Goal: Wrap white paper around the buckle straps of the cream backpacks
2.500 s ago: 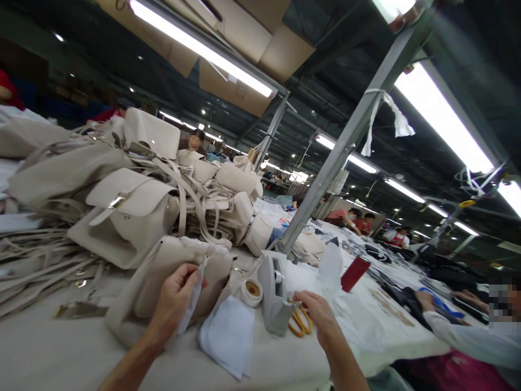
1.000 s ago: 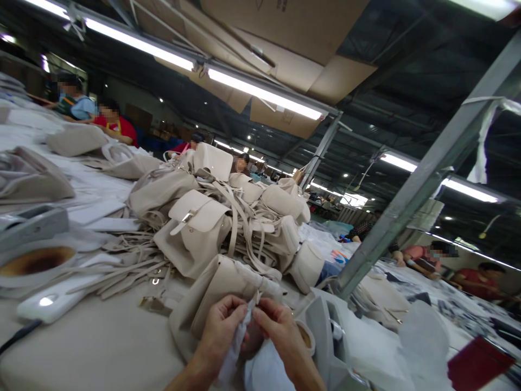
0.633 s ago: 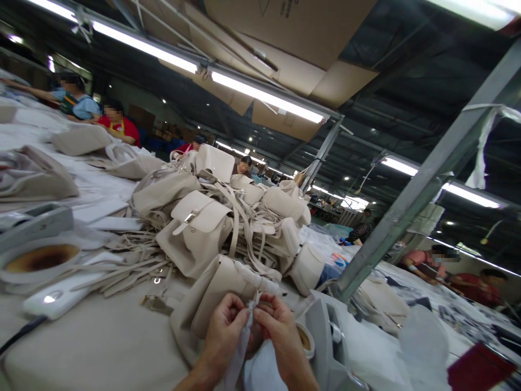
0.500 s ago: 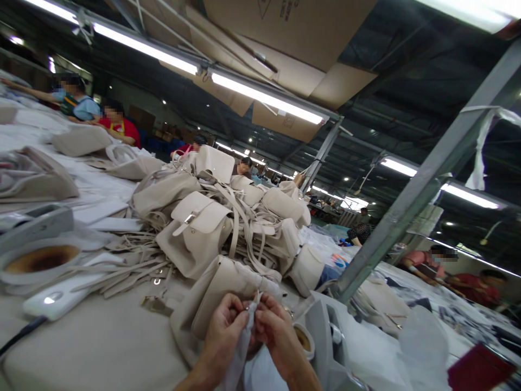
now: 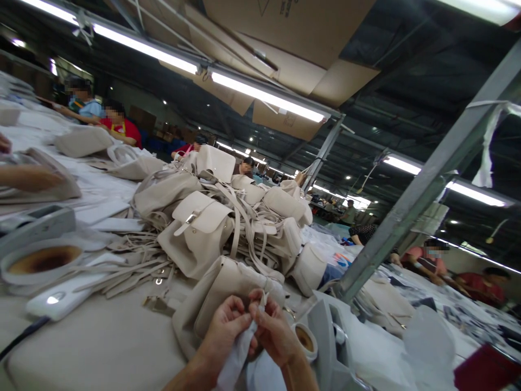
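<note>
My right hand [image 5: 273, 328] pinches the twisted upper end of a strip of thin white wrapping paper [image 5: 240, 350]. Beside it, my left hand [image 5: 223, 328] has its fingers curled and its thumb against the same strip, which hangs down between my wrists. Directly behind both hands stands a beige bag [image 5: 217, 293] with a flap, with whitish wrapping along its top edge. Whether a strap or fitting lies inside the twisted paper is hidden by my fingers.
Beige bags [image 5: 203, 217] are heaped ahead, with loose straps [image 5: 134, 266] to the left. Tape dispensers [image 5: 329, 331] stand on both sides, and a white corded tool [image 5: 57, 298] lies left. A slanted metal post [image 5: 407, 206] rises at right. Several people work around.
My right hand has shifted slightly up and right with the twisted paper end, and my left fingers have drawn a little away from it. Another person's arm has come in at far left.
</note>
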Motion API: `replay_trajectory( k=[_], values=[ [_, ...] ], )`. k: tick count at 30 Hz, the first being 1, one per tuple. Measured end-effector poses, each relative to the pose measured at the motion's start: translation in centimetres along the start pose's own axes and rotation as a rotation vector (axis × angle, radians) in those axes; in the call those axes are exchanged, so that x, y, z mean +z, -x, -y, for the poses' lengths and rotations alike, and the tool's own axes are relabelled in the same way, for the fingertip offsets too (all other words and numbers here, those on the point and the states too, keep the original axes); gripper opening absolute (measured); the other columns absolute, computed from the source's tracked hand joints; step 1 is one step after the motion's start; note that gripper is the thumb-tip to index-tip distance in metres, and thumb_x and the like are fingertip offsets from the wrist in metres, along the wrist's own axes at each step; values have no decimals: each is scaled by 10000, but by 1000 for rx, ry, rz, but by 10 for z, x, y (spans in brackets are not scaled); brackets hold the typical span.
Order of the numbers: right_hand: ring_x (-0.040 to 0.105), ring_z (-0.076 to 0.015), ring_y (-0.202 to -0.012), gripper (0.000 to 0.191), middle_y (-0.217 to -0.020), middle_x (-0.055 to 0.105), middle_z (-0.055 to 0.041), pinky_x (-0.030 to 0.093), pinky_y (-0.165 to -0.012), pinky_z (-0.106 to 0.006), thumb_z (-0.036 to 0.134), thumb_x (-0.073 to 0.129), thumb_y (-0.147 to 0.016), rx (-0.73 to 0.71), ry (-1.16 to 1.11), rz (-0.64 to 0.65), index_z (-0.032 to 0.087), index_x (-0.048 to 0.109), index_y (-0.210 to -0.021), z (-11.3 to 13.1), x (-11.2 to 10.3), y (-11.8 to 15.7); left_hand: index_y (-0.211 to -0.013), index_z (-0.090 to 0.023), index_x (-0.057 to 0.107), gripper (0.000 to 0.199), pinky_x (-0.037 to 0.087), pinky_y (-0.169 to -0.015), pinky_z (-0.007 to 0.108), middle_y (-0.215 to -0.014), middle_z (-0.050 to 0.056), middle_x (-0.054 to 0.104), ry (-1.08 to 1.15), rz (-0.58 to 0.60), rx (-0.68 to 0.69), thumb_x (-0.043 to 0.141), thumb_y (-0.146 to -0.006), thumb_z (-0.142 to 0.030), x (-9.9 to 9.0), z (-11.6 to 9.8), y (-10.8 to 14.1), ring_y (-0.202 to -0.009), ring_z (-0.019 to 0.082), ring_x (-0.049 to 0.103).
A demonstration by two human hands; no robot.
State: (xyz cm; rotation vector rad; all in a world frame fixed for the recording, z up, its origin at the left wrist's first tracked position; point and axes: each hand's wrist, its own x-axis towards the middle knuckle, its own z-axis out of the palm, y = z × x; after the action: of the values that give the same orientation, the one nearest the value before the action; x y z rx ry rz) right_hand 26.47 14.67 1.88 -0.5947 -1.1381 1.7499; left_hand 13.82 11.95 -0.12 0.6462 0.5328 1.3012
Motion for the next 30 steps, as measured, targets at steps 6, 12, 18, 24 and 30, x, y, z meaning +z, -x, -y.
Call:
replay_trajectory(
  k=[6, 12, 18, 24, 30],
  values=[
    [672, -136, -654, 421, -861, 781, -53, 536, -600, -247, 331, 937, -579, 11, -53, -120, 215, 756, -941, -7, -5, 1, -742, -211, 512, 504, 437, -403, 208, -566, 10, 676, 85, 26, -79, 920, -531, -420, -7, -3, -1, -419, 129, 578],
    [609, -97, -561, 431, -854, 796, -56, 501, -549, -213, 319, 957, -522, 4, -74, -190, 238, 784, -908, -14, -4, 3, -730, -160, 686, 333, 421, -388, 125, -603, 4, 664, 187, 47, -284, 930, -536, -276, -4, -18, 5, -417, 43, 526],
    [636, -137, -671, 413, -901, 786, -74, 490, -592, -236, 321, 923, -566, -18, 82, -179, 234, 786, -947, -9, 5, 3, -756, -152, 639, 346, 411, -400, 124, -600, -22, 641, 236, 38, -334, 914, -562, -231, -6, -17, 6, -414, 42, 539],
    [607, -112, -651, 358, -975, 761, -44, 501, -586, -222, 386, 849, -668, -87, 43, -283, 257, 769, -992, -13, 4, 17, -646, -192, 466, 578, 365, -362, 181, -556, 23, 669, 119, 52, -145, 947, -421, -421, 0, -2, 0, -378, 86, 521],
    [524, -73, -505, 384, -659, 689, 8, 458, -511, -193, 442, 885, -638, -100, 57, -238, 227, 774, -936, -19, -1, 27, -716, -187, 508, 547, 374, -363, 176, -520, 3, 650, 87, 43, -196, 938, -443, -387, 3, -5, 3, -389, 89, 524]
  ],
)
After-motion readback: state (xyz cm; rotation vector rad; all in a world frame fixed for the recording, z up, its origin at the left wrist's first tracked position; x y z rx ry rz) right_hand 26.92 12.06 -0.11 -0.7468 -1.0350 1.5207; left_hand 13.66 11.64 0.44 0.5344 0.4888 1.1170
